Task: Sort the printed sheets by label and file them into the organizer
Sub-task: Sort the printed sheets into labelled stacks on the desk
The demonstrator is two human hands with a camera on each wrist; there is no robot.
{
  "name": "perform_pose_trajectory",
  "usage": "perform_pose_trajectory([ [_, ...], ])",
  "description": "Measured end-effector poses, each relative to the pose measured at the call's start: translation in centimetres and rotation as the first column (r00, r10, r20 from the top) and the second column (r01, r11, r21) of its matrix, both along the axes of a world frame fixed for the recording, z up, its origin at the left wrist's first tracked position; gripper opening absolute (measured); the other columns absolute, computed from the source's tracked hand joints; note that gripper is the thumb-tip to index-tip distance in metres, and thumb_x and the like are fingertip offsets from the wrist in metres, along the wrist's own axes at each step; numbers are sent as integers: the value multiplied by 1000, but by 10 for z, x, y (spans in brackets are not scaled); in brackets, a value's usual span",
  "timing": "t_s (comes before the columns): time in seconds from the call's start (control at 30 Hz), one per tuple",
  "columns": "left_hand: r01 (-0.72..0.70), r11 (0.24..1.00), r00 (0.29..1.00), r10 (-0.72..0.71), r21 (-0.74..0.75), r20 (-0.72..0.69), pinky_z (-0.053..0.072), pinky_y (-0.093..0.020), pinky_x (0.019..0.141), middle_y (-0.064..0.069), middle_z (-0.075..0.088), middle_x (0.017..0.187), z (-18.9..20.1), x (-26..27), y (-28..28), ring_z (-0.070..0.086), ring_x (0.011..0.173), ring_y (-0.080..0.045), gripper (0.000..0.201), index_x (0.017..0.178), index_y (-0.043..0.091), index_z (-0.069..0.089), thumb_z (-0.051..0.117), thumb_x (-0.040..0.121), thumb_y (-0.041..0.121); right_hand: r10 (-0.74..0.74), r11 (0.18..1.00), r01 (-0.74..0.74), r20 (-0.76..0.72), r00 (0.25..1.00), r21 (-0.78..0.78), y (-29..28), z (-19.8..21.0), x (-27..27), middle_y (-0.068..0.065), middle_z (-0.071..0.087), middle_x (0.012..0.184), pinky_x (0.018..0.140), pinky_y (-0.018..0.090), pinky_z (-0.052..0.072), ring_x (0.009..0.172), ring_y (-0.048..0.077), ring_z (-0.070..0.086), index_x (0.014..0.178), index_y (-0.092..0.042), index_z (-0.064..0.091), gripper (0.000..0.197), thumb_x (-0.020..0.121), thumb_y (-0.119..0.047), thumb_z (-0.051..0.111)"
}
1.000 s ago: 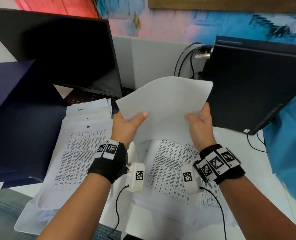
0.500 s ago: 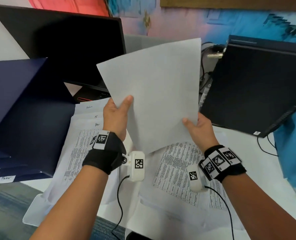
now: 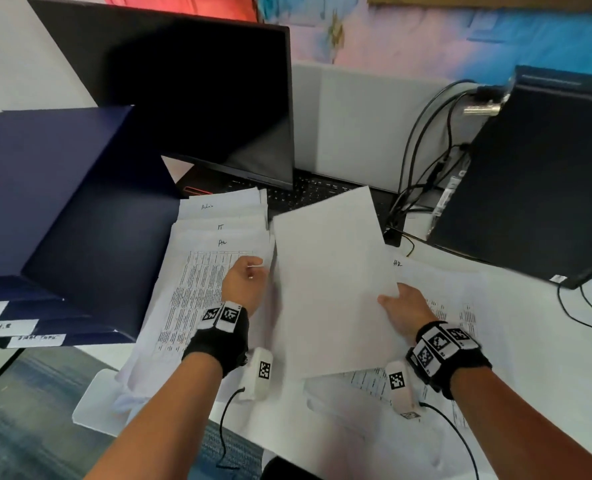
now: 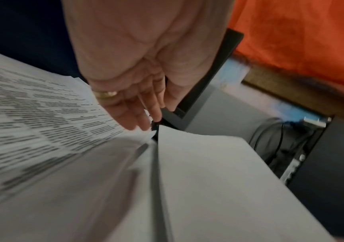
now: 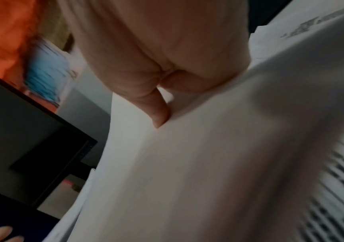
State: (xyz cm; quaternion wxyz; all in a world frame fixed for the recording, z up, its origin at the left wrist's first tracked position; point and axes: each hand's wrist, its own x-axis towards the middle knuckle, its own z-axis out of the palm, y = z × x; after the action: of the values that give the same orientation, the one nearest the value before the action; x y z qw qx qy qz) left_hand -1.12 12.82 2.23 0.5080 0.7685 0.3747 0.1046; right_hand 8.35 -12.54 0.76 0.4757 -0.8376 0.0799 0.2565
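Note:
A white sheet (image 3: 329,282), blank side up, hangs tilted over the desk. My right hand (image 3: 403,306) pinches its right edge, thumb (image 5: 158,113) on top of the sheet (image 5: 187,163). My left hand (image 3: 244,282) is off that sheet, and its straight fingers (image 4: 138,106) touch the left stack of printed sheets (image 3: 201,289), whose staggered tops carry handwritten labels. A second printed pile (image 3: 439,282) marked "HR" lies under and right of the held sheet. The dark blue organizer (image 3: 62,209) stands at the left with white label strips (image 3: 7,327) on its front edges.
An open black laptop (image 3: 201,98) stands behind the stacks, its keyboard partly covered by paper. A black computer tower (image 3: 536,174) with a tangle of cables (image 3: 422,174) is at the right. A blue cloth shows at the far right edge.
My left hand has let go of the sheet and dropped onto the left stack. The right hand alone has lowered the sheet from upright towards the desk.

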Motion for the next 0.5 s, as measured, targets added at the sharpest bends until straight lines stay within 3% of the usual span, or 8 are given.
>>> perform_pose_trajectory([
  [0.07,84,981,978,-47,177,-203,48,-31,79,-9,65,108,-10,-2,5,60,94,-27,19,105,15,59,53,90,25,9,997,-9,-10,1000,-75,2,-7,-1,12,64,115,90,34,49,98,29,59,120,-5,59,30,91,-9,54],
  [0.17,275,904,820,-44,326,-571,45,-42,94,-13,49,127,-18,-5,4,47,117,-32,56,120,13,49,56,82,53,30,986,-34,-28,999,-161,4,-12,-4,16,57,128,97,35,43,115,33,54,128,0,52,36,93,-8,51],
  [0.23,336,883,736,-28,329,-677,40,-49,97,-12,37,136,-23,-7,-2,37,127,-32,85,133,10,37,58,73,68,52,978,-57,-31,998,-199,5,-13,-5,16,54,133,99,34,41,121,33,51,132,1,48,39,94,-8,50],
  [0.27,348,872,723,-17,343,-691,40,-50,97,-12,35,136,-27,-8,-6,36,127,-31,91,134,10,33,60,70,69,63,975,-69,-37,997,-210,5,-13,-5,16,52,135,100,34,40,122,33,50,133,0,48,40,94,-9,49],
  [0.37,357,844,723,21,400,-691,44,-45,95,-11,37,131,-32,-9,-7,39,122,-30,77,132,8,33,63,75,49,91,971,-104,-67,994,-215,3,-11,-2,16,51,137,100,33,38,125,32,48,134,0,46,40,95,-10,49],
  [0.5,358,865,755,-46,352,-654,43,-39,95,-18,46,127,-28,-8,8,48,117,-33,52,127,1,42,49,89,36,68,979,-86,-101,993,-183,-1,-13,3,15,49,139,102,35,38,126,32,47,137,-1,43,44,94,-10,51],
])
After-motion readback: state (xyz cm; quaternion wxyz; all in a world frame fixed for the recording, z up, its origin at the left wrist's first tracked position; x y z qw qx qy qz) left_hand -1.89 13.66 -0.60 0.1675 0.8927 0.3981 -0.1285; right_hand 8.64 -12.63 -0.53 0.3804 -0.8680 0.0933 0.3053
